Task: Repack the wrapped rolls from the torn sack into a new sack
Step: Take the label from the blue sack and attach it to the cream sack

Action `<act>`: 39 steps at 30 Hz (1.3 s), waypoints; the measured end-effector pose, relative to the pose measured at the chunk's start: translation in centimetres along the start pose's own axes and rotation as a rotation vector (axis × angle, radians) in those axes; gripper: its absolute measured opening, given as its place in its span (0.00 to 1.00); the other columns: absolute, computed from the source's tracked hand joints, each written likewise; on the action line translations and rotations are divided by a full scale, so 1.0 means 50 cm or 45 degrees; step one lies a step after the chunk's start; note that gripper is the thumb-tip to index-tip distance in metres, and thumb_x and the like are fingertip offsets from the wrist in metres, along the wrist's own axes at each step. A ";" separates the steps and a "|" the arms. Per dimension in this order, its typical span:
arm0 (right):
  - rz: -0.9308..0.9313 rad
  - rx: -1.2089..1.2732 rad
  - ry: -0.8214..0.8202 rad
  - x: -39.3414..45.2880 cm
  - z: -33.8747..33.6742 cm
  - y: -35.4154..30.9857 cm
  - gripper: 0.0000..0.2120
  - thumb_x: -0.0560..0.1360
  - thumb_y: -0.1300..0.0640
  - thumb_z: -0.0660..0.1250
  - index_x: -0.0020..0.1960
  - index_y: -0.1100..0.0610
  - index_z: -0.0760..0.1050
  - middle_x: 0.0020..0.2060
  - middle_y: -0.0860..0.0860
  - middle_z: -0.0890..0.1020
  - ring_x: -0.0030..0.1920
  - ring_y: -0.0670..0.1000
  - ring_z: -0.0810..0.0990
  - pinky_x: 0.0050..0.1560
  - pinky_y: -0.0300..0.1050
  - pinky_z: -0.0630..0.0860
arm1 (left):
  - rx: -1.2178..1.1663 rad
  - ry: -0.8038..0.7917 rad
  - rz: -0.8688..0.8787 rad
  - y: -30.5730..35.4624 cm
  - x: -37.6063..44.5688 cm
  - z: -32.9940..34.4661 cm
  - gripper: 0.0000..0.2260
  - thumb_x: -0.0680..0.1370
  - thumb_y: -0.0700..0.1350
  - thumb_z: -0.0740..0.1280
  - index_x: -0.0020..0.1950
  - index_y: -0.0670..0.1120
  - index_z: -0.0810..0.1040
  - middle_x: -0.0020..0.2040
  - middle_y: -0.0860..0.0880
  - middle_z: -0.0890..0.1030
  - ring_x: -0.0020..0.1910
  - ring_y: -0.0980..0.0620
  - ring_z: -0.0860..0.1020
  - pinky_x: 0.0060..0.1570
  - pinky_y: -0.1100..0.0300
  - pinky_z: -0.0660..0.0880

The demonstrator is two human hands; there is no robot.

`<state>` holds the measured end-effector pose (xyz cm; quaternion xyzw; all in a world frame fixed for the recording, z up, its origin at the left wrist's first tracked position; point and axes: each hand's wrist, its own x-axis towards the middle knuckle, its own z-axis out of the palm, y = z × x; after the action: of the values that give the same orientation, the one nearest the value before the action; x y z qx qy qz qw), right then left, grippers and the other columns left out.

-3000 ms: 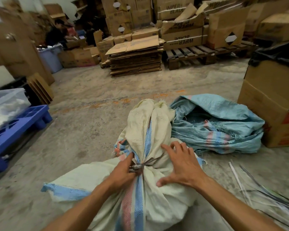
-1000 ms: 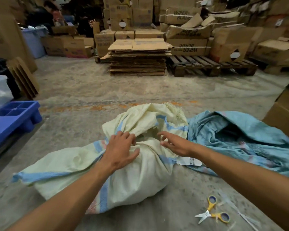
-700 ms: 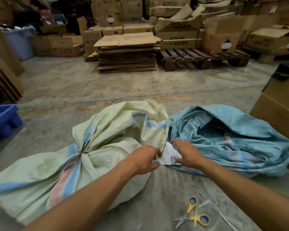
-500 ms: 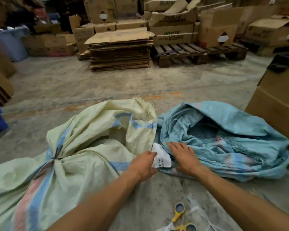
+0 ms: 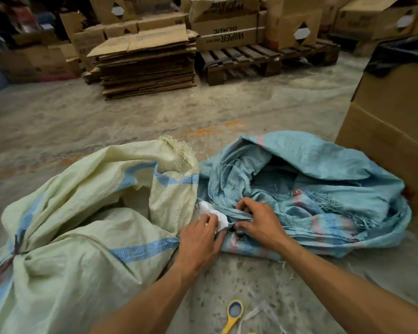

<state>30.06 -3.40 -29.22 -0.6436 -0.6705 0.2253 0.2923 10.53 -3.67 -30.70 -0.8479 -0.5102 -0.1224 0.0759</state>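
A pale yellow woven sack [image 5: 82, 237] with blue stripes lies on the concrete floor at the left, tied at one end, its frayed mouth pointing away from me. To its right a crumpled light blue sack [image 5: 311, 179] lies slack and open. No wrapped rolls show. A white paper label [image 5: 214, 214] sits at the blue sack's near edge. My left hand [image 5: 199, 239] pinches that label. My right hand [image 5: 258, 222] grips a bunched fold of the blue sack just right of it.
Yellow-handled scissors [image 5: 233, 314] lie on the floor near me, with loose plastic strips beside them. A large cardboard box [image 5: 396, 131] stands close on the right. Stacked flat cardboard [image 5: 145, 61] and a wooden pallet [image 5: 246, 59] are farther back.
Earlier both hands worked the tie on the yellow sack. They moved right to the white label. Since half a second ago my right hand has closed on the blue sack's fold.
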 end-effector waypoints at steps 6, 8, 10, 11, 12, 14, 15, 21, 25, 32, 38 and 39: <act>-0.096 -0.325 -0.008 -0.011 -0.022 -0.006 0.18 0.71 0.52 0.74 0.59 0.46 0.74 0.53 0.44 0.84 0.56 0.49 0.81 0.60 0.49 0.69 | -0.570 -0.105 0.086 -0.004 0.022 -0.031 0.11 0.79 0.52 0.62 0.38 0.50 0.69 0.39 0.54 0.71 0.38 0.52 0.72 0.37 0.54 0.72; -0.054 -0.361 0.036 -0.017 -0.028 -0.003 0.16 0.71 0.53 0.73 0.58 0.45 0.75 0.49 0.44 0.85 0.53 0.49 0.81 0.60 0.49 0.68 | -0.653 -0.062 0.084 -0.010 0.030 -0.052 0.13 0.80 0.51 0.62 0.36 0.52 0.66 0.37 0.56 0.69 0.37 0.56 0.71 0.37 0.58 0.71; -0.019 -0.413 0.065 -0.023 -0.032 0.003 0.14 0.72 0.57 0.72 0.54 0.45 0.77 0.44 0.45 0.85 0.49 0.49 0.81 0.58 0.49 0.67 | -0.718 0.006 0.064 -0.024 0.034 -0.069 0.14 0.80 0.50 0.63 0.35 0.50 0.66 0.35 0.56 0.70 0.35 0.56 0.71 0.36 0.58 0.71; 0.003 -0.431 0.081 -0.027 -0.034 0.004 0.12 0.72 0.59 0.71 0.52 0.46 0.77 0.41 0.45 0.84 0.47 0.50 0.81 0.58 0.49 0.68 | -0.757 0.042 0.043 -0.031 0.033 -0.081 0.14 0.80 0.49 0.64 0.35 0.49 0.67 0.34 0.56 0.70 0.34 0.56 0.71 0.35 0.59 0.71; 0.034 -0.441 0.094 -0.028 -0.036 0.003 0.11 0.72 0.60 0.71 0.50 0.46 0.78 0.39 0.46 0.83 0.46 0.50 0.81 0.59 0.50 0.69 | -0.807 0.070 0.004 -0.037 0.032 -0.091 0.15 0.80 0.48 0.64 0.35 0.48 0.67 0.32 0.56 0.69 0.32 0.57 0.70 0.34 0.61 0.70; 0.114 -0.459 0.090 -0.023 -0.044 -0.005 0.12 0.72 0.63 0.69 0.49 0.46 0.78 0.38 0.46 0.83 0.46 0.51 0.80 0.61 0.53 0.68 | -0.913 0.117 -0.067 -0.041 0.028 -0.118 0.16 0.79 0.47 0.65 0.34 0.47 0.66 0.30 0.56 0.67 0.31 0.58 0.67 0.33 0.65 0.66; 0.137 -0.478 0.088 -0.020 -0.047 -0.015 0.13 0.72 0.64 0.68 0.50 0.46 0.78 0.39 0.46 0.83 0.47 0.51 0.81 0.61 0.53 0.67 | -0.971 0.128 -0.103 -0.044 0.024 -0.129 0.16 0.79 0.47 0.66 0.33 0.47 0.66 0.30 0.56 0.66 0.31 0.59 0.66 0.33 0.65 0.64; 0.233 -0.522 0.176 -0.025 -0.055 -0.018 0.16 0.74 0.67 0.62 0.51 0.48 0.78 0.43 0.52 0.84 0.51 0.57 0.81 0.58 0.53 0.69 | -1.430 0.337 -0.504 -0.072 0.011 -0.197 0.11 0.79 0.44 0.67 0.38 0.40 0.75 0.35 0.41 0.77 0.37 0.41 0.77 0.39 0.48 0.79; 0.226 -0.636 0.163 -0.041 -0.050 -0.023 0.15 0.74 0.68 0.58 0.48 0.50 0.76 0.44 0.55 0.84 0.49 0.60 0.81 0.50 0.52 0.69 | -1.441 0.367 -0.506 -0.079 -0.015 -0.235 0.14 0.76 0.47 0.68 0.34 0.42 0.71 0.33 0.37 0.72 0.35 0.43 0.74 0.39 0.41 0.77; 0.319 -0.757 0.109 -0.038 -0.072 -0.030 0.17 0.77 0.66 0.58 0.56 0.48 0.78 0.51 0.54 0.84 0.53 0.57 0.82 0.57 0.51 0.73 | -1.505 0.510 -0.473 -0.074 -0.038 -0.310 0.10 0.76 0.43 0.66 0.40 0.37 0.76 0.36 0.41 0.76 0.38 0.43 0.77 0.40 0.44 0.79; 0.345 -0.715 -0.083 -0.034 -0.087 -0.036 0.15 0.75 0.63 0.62 0.56 0.48 0.75 0.54 0.50 0.82 0.58 0.54 0.79 0.60 0.51 0.71 | -1.482 0.683 -0.585 -0.110 -0.027 -0.390 0.10 0.80 0.37 0.63 0.40 0.35 0.73 0.32 0.47 0.75 0.31 0.51 0.75 0.28 0.58 0.76; 0.275 -0.623 -0.144 -0.032 -0.089 -0.044 0.16 0.72 0.61 0.64 0.57 0.48 0.73 0.54 0.49 0.79 0.59 0.54 0.77 0.60 0.52 0.69 | -1.444 0.603 -0.573 -0.115 -0.029 -0.396 0.11 0.80 0.38 0.64 0.40 0.34 0.72 0.30 0.47 0.76 0.29 0.48 0.76 0.28 0.54 0.77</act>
<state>31.50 -5.50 -24.67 -0.7492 -0.6477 0.1222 0.0645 2.22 -7.21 -12.12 -0.5788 -0.5011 -0.5690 -0.3002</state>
